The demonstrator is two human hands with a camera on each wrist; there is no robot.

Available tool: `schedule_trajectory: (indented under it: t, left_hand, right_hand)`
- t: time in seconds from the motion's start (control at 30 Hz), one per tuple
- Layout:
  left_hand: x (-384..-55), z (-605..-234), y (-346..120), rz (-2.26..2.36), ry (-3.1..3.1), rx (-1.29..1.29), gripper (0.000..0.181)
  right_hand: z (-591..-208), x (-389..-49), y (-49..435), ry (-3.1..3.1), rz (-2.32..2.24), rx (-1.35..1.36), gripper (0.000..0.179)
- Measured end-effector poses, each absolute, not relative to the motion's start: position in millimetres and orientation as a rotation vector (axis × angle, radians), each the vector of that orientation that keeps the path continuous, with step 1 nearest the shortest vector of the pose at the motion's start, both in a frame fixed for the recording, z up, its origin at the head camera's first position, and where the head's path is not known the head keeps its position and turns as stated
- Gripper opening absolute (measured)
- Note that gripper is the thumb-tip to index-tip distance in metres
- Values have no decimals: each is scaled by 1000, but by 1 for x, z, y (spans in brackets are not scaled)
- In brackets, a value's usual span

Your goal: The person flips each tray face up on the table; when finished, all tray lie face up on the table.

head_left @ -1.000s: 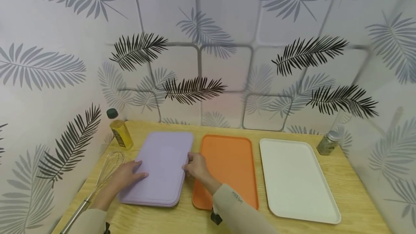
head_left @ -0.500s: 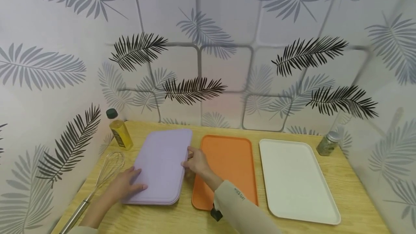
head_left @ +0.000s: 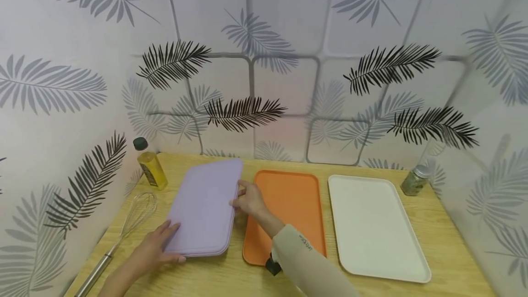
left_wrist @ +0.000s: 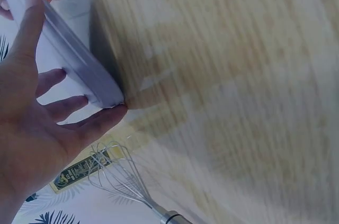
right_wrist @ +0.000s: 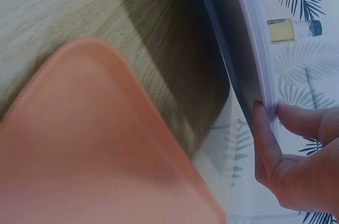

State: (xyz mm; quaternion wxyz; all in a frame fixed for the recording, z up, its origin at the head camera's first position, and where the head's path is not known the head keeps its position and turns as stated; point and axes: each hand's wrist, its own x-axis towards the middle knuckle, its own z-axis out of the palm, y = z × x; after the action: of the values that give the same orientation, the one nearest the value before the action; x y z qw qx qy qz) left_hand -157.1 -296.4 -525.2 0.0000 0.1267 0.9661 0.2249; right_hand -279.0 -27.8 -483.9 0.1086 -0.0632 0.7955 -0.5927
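A flat lilac tray [head_left: 206,210] with rounded corners is tilted, its right side raised off the wooden table. My right hand [head_left: 249,200] pinches its right edge, thumb on the outer face and fingers underneath, as the right wrist view shows. A darker layer or inner side shows beside the rim [right_wrist: 259,49] there; I cannot tell which. My left hand [head_left: 154,249] holds the near left corner, with fingers along the left edge and thumb at the near edge. In the left wrist view, its fingertips [left_wrist: 119,112] touch that corner. The tray's underside is mostly hidden.
An orange tray [head_left: 288,214] lies just right of the lilac one, under my right forearm. Further right is a white tray [head_left: 377,228]. A whisk [head_left: 119,242] and an oil bottle [head_left: 152,168] are at the left; a glass jar [head_left: 415,180] stands back right. Patterned walls enclose the table.
The lilac tray's right and far side has risen and tilted with my right hand. My left hand has slid nearer, from the top face to the near left corner.
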Motion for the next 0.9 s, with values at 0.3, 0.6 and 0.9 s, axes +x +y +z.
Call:
schedule_trajectory:
  t: [0.3,0.6,0.9]
  left_hand:
    - [-153,-522,-289,691,3080,373,91]
    - [-147,-521,-277,666,3127,370,78]
    - [-143,-521,-268,719,3186,391,71]
  right_hand:
    - [-477,-280,-25,2255,-1827,-181,70]
    - [-468,-282,-19,2173,-1873,-180,69]
    - [-455,-286,-16,2076,-1941,-214,69]
